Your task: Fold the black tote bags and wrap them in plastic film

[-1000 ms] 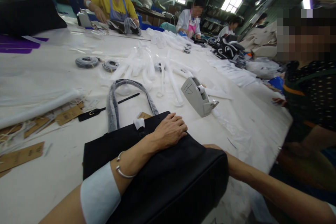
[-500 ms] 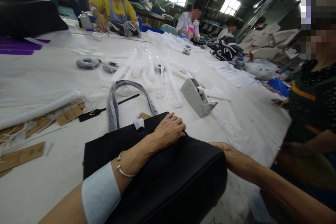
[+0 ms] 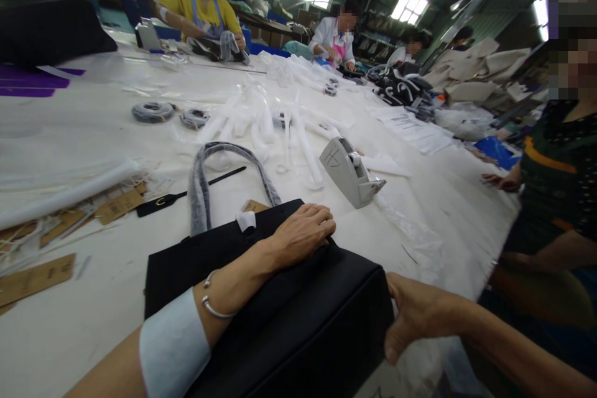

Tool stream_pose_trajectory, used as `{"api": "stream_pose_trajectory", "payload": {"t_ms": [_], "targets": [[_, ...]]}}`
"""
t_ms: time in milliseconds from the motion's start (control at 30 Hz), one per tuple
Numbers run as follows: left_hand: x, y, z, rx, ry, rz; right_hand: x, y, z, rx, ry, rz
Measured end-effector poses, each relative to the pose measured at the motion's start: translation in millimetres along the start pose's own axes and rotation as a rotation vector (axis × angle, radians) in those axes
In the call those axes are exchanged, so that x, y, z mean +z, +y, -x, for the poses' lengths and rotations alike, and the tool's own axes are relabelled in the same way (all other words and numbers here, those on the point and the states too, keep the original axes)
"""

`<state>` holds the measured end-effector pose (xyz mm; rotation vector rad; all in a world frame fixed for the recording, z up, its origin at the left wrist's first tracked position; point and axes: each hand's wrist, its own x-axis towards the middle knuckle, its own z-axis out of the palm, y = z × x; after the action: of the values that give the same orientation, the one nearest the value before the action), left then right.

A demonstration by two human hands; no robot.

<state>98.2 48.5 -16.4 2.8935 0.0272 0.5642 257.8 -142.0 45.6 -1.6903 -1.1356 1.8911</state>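
A black handbag [image 3: 303, 323] lies flat on the white table [image 3: 69, 317] in front of me, its grey wrapped handles [image 3: 205, 180] pointing away. My left hand [image 3: 303, 233] rests palm down on the bag's top edge, fingers together and slightly curled over the rim. A silver bangle sits on that wrist. My right hand [image 3: 415, 314] grips the bag's right corner, thumb underneath and fingers round the side.
A grey tape dispenser [image 3: 349, 171] stands just beyond the bag. White foam tubes [image 3: 261, 115], cord coils [image 3: 153, 112] and brown card tags [image 3: 37, 277] lie about the table. A person [image 3: 555, 174] stands at the right edge; others work at the far end.
My right hand has come forward from behind the bag and now clasps its right corner. The left hand stays pressed on the bag's top.
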Motion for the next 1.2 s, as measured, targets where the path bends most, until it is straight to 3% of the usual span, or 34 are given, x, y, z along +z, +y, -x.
{"api": "stream_pose_trajectory", "payload": {"t_ms": [167, 300, 400, 467, 533, 633, 767, 867, 933, 1200], "targets": [[-1.2, 2.8, -0.7, 0.024, -0.030, -0.111, -1.7, 5.9, -0.9, -0.031, -0.016, -0.022], [1.0, 0.9, -1.3, 0.023, -0.067, -0.059, -7.6, 3.4, 7.5, -0.103, -0.024, -0.012], [1.9, -1.0, -1.4, 0.008, -0.076, -0.016, -16.7, -7.9, 11.7, -0.217, 0.151, 0.106], [2.1, -1.9, -1.0, 0.001, -0.073, 0.004, -22.2, -20.5, 9.8, -0.365, 0.357, 0.148], [2.1, -3.0, -0.5, -0.003, -0.069, 0.022, -24.9, -36.7, 2.9, -0.525, 0.473, 0.121], [1.9, -5.7, 0.1, -0.012, -0.060, 0.050, -23.1, -61.4, -16.2, -0.642, 0.346, 0.081], [2.0, -10.5, 0.6, -0.003, -0.060, 0.120, -18.0, -74.9, -46.8, -0.577, 0.070, 0.223], [1.9, -12.7, 1.5, -0.006, -0.055, 0.153, -18.7, -64.8, -60.3, -0.480, -0.015, 0.304], [1.7, -13.2, 2.2, -0.005, -0.042, 0.179, -20.4, -51.4, -62.3, -0.456, -0.002, 0.279], [2.8, -14.3, 2.6, 0.030, -0.018, 0.237, -11.3, 14.1, -39.8, -0.596, 0.311, 0.081]]}}
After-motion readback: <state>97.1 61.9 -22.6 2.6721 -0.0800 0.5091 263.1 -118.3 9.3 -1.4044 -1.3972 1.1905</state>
